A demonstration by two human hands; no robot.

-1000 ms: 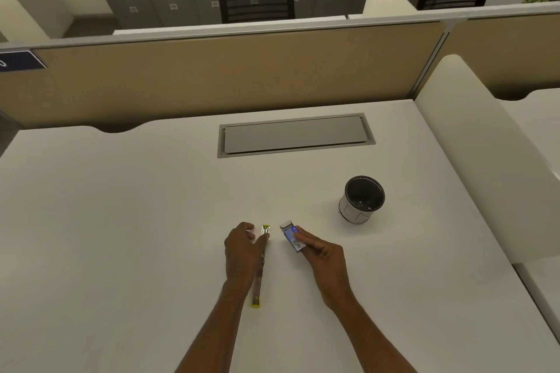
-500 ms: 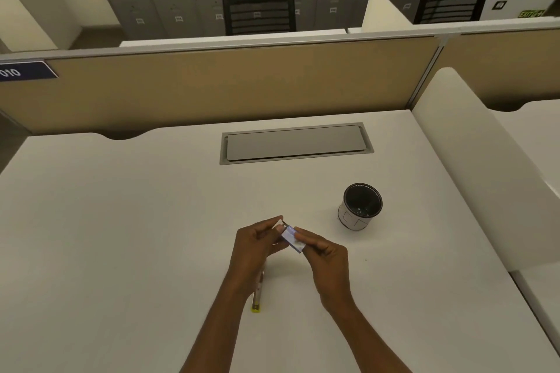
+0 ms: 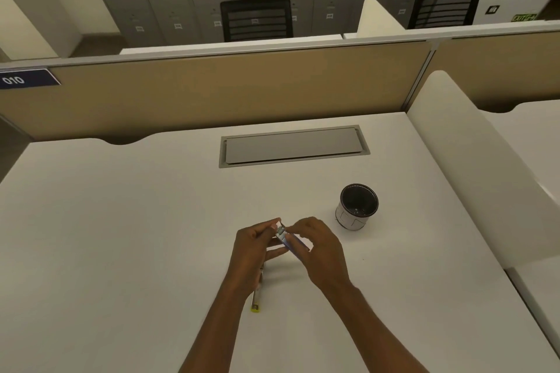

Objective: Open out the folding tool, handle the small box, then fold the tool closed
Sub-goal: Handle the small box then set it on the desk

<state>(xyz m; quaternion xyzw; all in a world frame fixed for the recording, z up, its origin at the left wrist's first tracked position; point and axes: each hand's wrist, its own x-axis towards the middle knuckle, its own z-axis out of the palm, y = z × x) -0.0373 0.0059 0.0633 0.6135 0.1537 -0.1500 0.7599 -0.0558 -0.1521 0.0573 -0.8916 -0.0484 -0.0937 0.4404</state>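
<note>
A small blue and white box (image 3: 289,242) is lifted a little above the white desk (image 3: 121,236), held between both hands. My right hand (image 3: 315,248) grips its near end. My left hand (image 3: 254,247) pinches its far, grey end with thumb and fingertips. The folding tool (image 3: 257,294), a long thin metal strip with a yellow end, lies flat on the desk under my left wrist, partly hidden by it.
A dark-rimmed white cup (image 3: 357,209) stands to the right of my hands. A grey cable hatch (image 3: 294,147) is set in the desk further back. A tan partition (image 3: 227,91) closes the far edge and a white divider (image 3: 485,166) the right side.
My left hand left the tool on the desk and came over to the box. Both hands raised the box off the desk, and my right hand's grip has shifted around it.
</note>
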